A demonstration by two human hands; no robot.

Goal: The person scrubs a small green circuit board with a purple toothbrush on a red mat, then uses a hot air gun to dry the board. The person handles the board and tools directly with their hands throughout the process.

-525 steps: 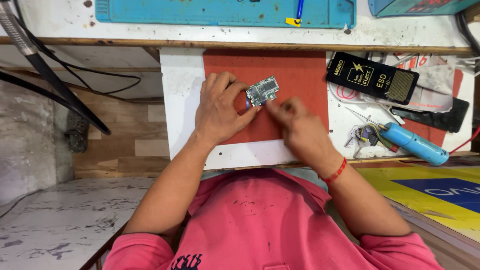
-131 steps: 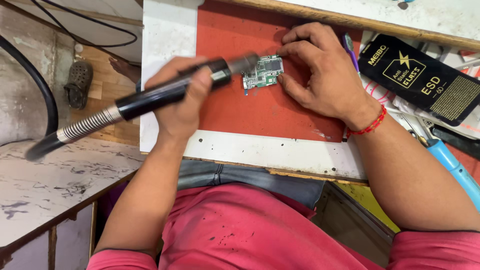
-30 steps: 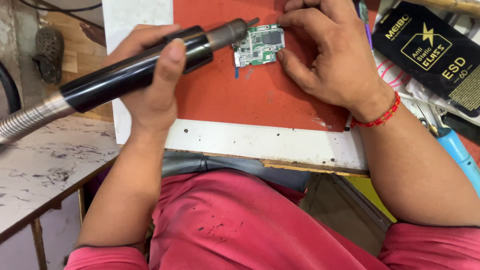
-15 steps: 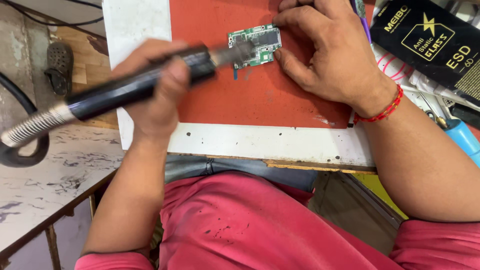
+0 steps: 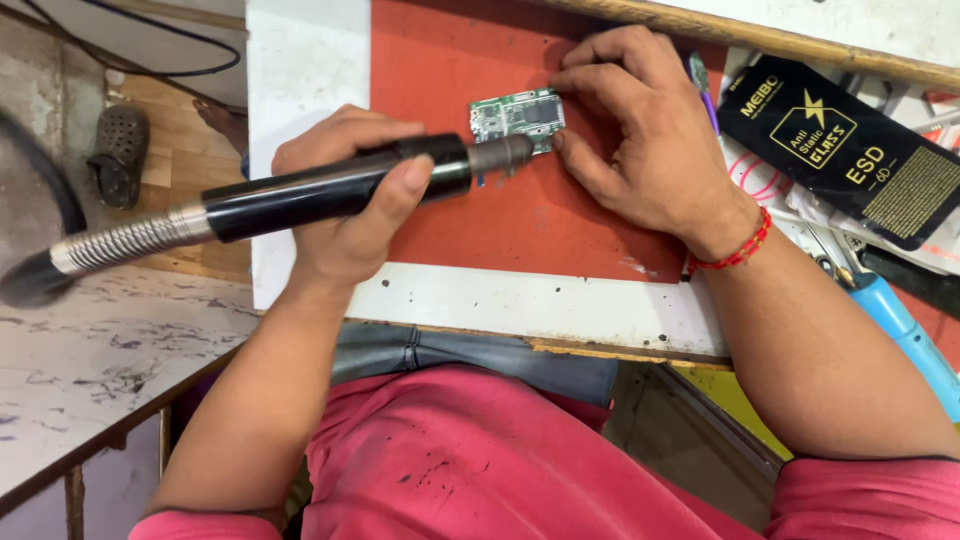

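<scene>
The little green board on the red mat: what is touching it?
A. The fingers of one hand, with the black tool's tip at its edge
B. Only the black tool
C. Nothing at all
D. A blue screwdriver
A: the right hand pins the little green board on the red mat with its fingertips, while the left hand holds the black tool with its metal tip at the board's lower edge.
</scene>
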